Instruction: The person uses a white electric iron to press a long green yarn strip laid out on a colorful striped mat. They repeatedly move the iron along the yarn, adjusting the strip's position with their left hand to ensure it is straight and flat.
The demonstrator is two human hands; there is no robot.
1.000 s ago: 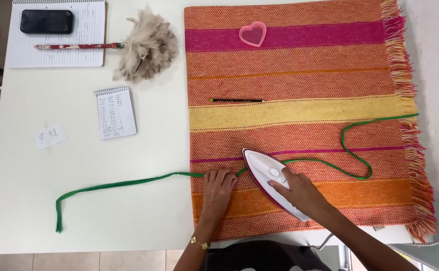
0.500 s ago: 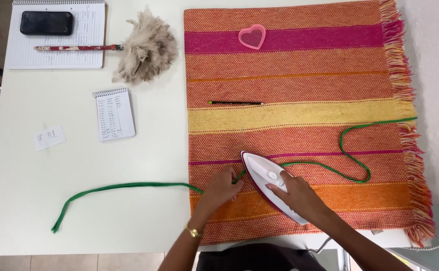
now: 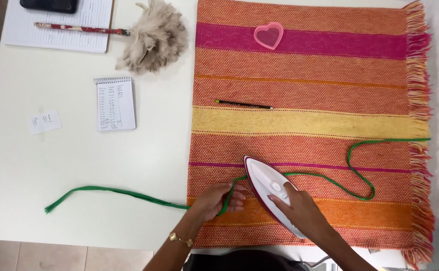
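A long green ribbon (image 3: 129, 192) runs from the white table across the striped orange, pink and yellow woven cloth (image 3: 304, 75). My left hand (image 3: 218, 199) pinches the ribbon just left of a white clothes iron with a maroon edge (image 3: 264, 181). My right hand (image 3: 299, 208) grips the iron's handle, the iron lying flat on the cloth with its tip pointing up and left. To the right of the iron the ribbon snakes in a loop to the fringed edge.
On the cloth lie a pink heart-shaped cutter (image 3: 268, 35) and a thin pencil (image 3: 244, 105). On the white table (image 3: 79, 160) are a feather duster (image 3: 151, 37), a small spiral notepad (image 3: 115, 103), a paper slip (image 3: 45, 122), a large notebook (image 3: 59, 25) and a phone (image 3: 49, 5).
My left hand has slid left along the ribbon and now pinches it. The ribbon's free end on the table has shifted. The iron stayed in nearly the same spot.
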